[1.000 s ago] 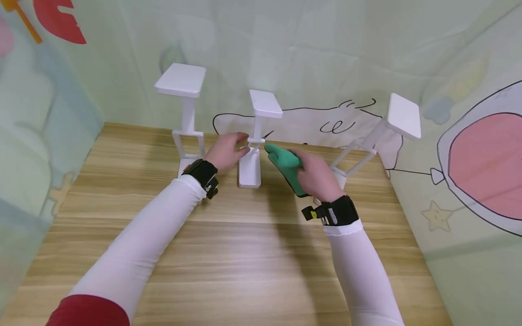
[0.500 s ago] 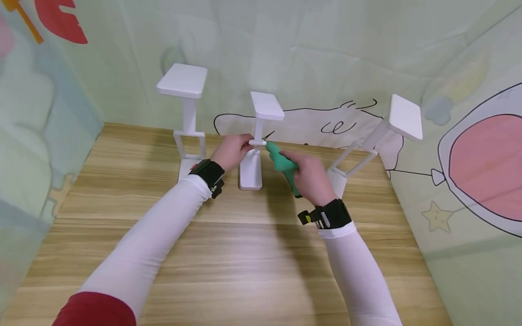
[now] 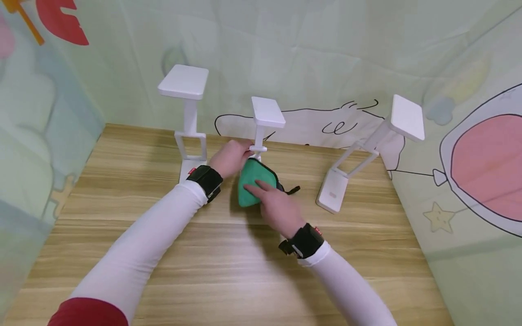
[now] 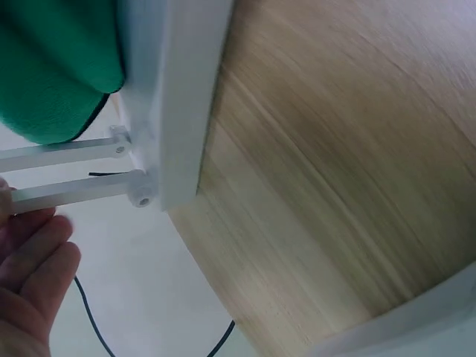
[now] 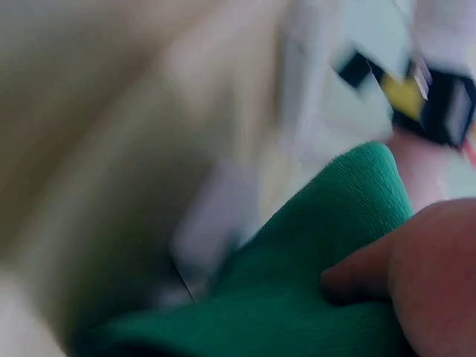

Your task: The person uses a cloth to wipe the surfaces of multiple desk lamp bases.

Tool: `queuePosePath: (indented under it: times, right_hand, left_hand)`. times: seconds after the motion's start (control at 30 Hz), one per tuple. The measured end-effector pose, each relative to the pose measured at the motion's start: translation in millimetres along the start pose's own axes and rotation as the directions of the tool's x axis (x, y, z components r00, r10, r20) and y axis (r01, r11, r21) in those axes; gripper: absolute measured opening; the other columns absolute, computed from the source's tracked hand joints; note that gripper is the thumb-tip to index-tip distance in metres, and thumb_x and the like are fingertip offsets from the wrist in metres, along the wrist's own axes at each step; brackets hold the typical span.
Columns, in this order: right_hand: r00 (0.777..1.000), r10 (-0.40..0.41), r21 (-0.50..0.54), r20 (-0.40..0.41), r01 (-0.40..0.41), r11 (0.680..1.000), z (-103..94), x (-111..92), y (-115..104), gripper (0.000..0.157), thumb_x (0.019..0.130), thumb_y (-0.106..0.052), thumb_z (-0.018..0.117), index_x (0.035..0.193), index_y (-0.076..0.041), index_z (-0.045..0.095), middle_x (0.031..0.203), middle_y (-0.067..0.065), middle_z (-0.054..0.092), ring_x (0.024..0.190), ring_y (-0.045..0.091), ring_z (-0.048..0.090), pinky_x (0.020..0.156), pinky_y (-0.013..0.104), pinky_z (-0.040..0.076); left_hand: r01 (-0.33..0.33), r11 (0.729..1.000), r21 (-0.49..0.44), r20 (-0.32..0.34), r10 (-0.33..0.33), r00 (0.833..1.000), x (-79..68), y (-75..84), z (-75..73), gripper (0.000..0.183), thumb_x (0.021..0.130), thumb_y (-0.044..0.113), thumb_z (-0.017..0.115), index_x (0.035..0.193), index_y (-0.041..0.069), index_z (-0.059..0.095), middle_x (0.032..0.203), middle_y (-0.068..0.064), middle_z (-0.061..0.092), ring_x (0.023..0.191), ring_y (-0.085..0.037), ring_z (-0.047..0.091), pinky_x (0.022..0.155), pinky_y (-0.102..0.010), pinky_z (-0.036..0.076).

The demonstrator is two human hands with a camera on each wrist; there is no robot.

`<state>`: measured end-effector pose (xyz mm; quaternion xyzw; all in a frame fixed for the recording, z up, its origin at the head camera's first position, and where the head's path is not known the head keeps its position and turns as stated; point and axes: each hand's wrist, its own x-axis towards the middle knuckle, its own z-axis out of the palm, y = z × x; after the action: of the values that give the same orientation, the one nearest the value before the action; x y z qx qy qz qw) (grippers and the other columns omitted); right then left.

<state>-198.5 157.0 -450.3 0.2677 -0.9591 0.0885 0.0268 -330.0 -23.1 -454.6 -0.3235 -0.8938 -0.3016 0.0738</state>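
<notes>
Pinching a strut (image 4: 71, 191) of the middle lamp (image 3: 259, 135) with the left hand (image 3: 231, 158), the person grasps with the right hand (image 3: 281, 210) a green cloth (image 3: 253, 179), which hides the lamp's base (image 4: 182, 104) from the head view.

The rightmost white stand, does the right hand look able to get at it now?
Probably yes: in the head view, nothing shows between the right hand and that stand's base. The hand holds the green cloth, though, and may need to let go first.

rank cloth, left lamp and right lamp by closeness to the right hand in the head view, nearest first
1. Cloth, touching the right hand
2. Right lamp, to that hand's right
3. Left lamp, past the left hand
</notes>
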Motion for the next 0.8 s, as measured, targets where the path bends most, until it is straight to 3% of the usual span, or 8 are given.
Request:
queuePosePath:
  times: [0.17,0.4,0.57,0.8]
  right_hand:
    - [0.989,-0.135,0.011,0.053,0.135,0.991,24.0,3,-4,0.059,0.089,0.004,0.058,0.141,-0.024,0.055,0.145,0.013,0.050,0.132,0.034,0.042,0.087,0.044,0.055]
    - [0.973,-0.222,0.135,0.059,0.212,0.968,31.0,33,23,0.061,0.090,0.009,0.049,0.143,-0.020,0.052,0.149,0.011,0.045,0.139,0.025,0.032,0.108,0.046,0.039]
    - [0.980,-0.189,0.127,0.061,0.180,0.975,29.1,45,35,0.060,0.089,0.009,0.055,0.144,-0.014,0.051,0.152,0.014,0.040,0.140,0.023,0.030,0.111,0.043,0.036]
    - [0.994,-0.047,0.033,0.103,0.043,0.999,26.4,38,29,0.061,0.092,0.001,0.061,0.149,-0.015,0.044,0.155,0.020,0.033,0.141,0.028,0.029,0.100,0.045,0.047]
  left_hand:
    - [-0.017,1.000,-0.019,0.019,0.017,1.000,-0.9,-0.3,-1.4,0.015,0.101,0.012,0.058,0.113,0.005,0.063,0.097,-0.010,0.070,0.077,-0.018,0.061,0.068,-0.035,0.053]
    - [-0.042,0.999,-0.019,0.033,0.042,0.999,-1.2,-1.1,-2.9,0.016,0.100,0.011,0.061,0.115,0.006,0.065,0.105,-0.009,0.071,0.090,-0.018,0.065,0.078,-0.037,0.055]
    - [-0.066,0.997,-0.032,0.011,0.066,0.998,-3.3,-1.8,-0.9,0.013,0.100,0.010,0.060,0.111,0.004,0.065,0.097,-0.009,0.070,0.079,-0.018,0.062,0.070,-0.037,0.054]
    - [-0.050,0.999,-0.018,-0.012,0.050,0.999,-3.0,-5.2,1.2,0.010,0.100,0.009,0.059,0.107,0.004,0.064,0.093,-0.010,0.070,0.077,-0.017,0.063,0.067,-0.037,0.054]
